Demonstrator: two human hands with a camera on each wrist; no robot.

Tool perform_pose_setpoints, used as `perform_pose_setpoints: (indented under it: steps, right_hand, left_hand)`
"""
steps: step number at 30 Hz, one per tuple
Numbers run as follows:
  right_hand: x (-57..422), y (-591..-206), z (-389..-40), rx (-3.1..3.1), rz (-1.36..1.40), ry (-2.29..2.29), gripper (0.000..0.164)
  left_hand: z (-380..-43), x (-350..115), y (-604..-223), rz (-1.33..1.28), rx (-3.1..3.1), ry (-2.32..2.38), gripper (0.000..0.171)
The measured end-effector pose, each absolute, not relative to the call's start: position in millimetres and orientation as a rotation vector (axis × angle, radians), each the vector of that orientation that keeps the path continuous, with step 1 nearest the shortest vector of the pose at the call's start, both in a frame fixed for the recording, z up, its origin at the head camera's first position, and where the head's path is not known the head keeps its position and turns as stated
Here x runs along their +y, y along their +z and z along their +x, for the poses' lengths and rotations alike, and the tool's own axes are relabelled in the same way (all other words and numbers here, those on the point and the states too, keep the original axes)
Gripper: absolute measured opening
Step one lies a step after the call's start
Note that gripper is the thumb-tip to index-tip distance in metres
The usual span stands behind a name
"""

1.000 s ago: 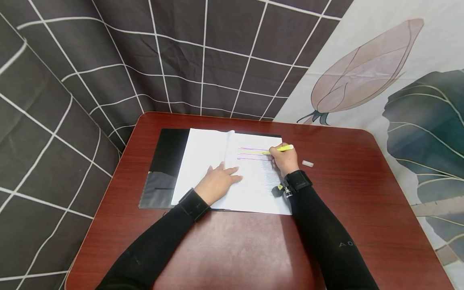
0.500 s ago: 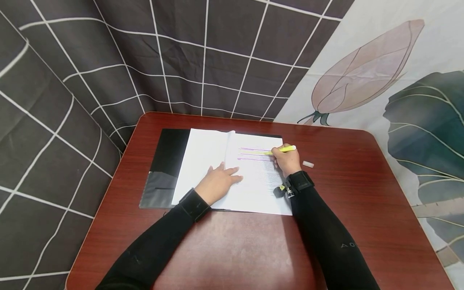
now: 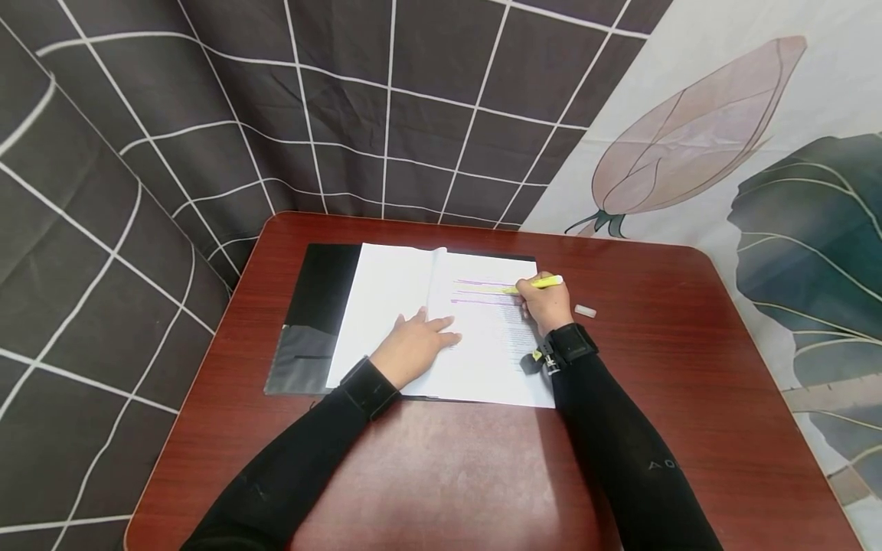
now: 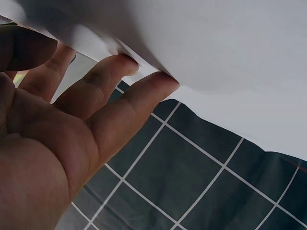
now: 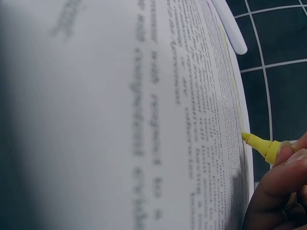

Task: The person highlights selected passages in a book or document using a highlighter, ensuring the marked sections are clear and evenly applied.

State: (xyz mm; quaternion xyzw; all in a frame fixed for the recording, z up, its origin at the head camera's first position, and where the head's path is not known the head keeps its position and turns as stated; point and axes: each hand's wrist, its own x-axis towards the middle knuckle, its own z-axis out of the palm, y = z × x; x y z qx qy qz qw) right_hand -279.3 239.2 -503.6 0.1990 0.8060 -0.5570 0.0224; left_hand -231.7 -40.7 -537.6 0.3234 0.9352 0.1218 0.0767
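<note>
My right hand [image 3: 547, 304] pinches a yellow highlighter [image 3: 547, 282] between thumb and fingers. In the right wrist view the highlighter's tip [image 5: 246, 136] meets the printed page, at the end of a yellow stripe. The printed page [image 3: 482, 360] forms the right side of an open stack of sheets and bears purple and yellow lines near its top. Spread over the fold between the pages, my left hand [image 3: 411, 348] rests with its fingers extended. Its fingertips [image 4: 165, 81] touch the paper in the left wrist view. On the left side lies a blank white page [image 3: 386, 298].
A black folder [image 3: 324, 287] lies open under the pages. To the right of my right hand, a small white cap [image 3: 585, 311] lies on the red-brown wooden table [image 3: 661, 329]. Dark checked cloth [image 3: 434, 115] hangs behind the table.
The right hand and highlighter have shifted slightly to the right along the line, mostly in the first half second. The left hand stays in place.
</note>
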Motion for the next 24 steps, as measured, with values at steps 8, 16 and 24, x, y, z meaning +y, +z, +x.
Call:
perform_pose_setpoints:
  steps: [8,16,24]
  right_hand:
    - [242.9,-507.5,-280.5,2.453,0.612,-1.781,0.010]
    - [253.3,-496.1,-273.3,2.077,0.690,-2.163,0.016]
    - [238.6,-481.1,-255.0,2.102,0.554,-2.277,0.015]
  left_hand:
    - [-232.2,-41.4,-536.7,0.988,2.801,0.357,0.055]
    - [-235.9,-40.5,-551.0,0.973,2.811,0.391,0.050]
    - [-235.6,-39.9,-541.5,0.959,2.796,0.380,0.050]
